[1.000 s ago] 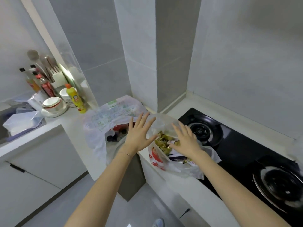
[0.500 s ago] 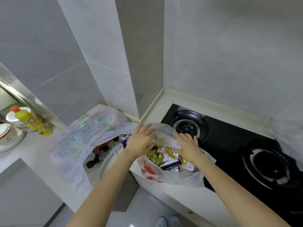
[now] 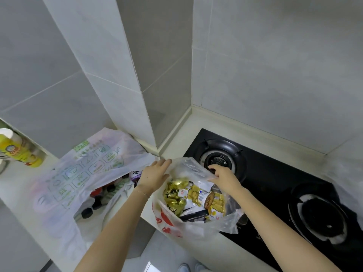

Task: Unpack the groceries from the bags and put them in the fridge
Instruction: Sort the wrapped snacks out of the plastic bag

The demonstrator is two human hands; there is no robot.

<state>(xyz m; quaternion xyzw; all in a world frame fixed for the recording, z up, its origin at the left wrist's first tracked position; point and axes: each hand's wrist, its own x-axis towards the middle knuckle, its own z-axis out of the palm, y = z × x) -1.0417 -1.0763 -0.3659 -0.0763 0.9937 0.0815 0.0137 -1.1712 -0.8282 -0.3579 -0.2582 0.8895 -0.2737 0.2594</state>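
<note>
Kitchen corner: grey tiled walls, pale countertop [image 3: 23, 185].

- Black gas hob [image 3: 275, 183], right; two burners, one far, one near.
- Clear bag [image 3: 172, 226], red print, centre, at the counter's near edge beside the hob; mouth open. Contents: gold packets [image 3: 175, 193], brown-lidded tub [image 3: 208, 200], flat black item [image 3: 194, 213].
- Printed bag [image 3: 88, 167], white with green panels, left of the clear bag; dark-capped bottles [image 3: 92, 208] show in its mouth.
- Yellow bottle [image 3: 18, 153], far left.
- Left hand [image 3: 156, 174]: laid on the left of the clear bag's mouth, fingers fairly straight; any pinch cannot be told.
- Right hand [image 3: 224, 176]: fingers curled, pinching the bag's far rim.
</note>
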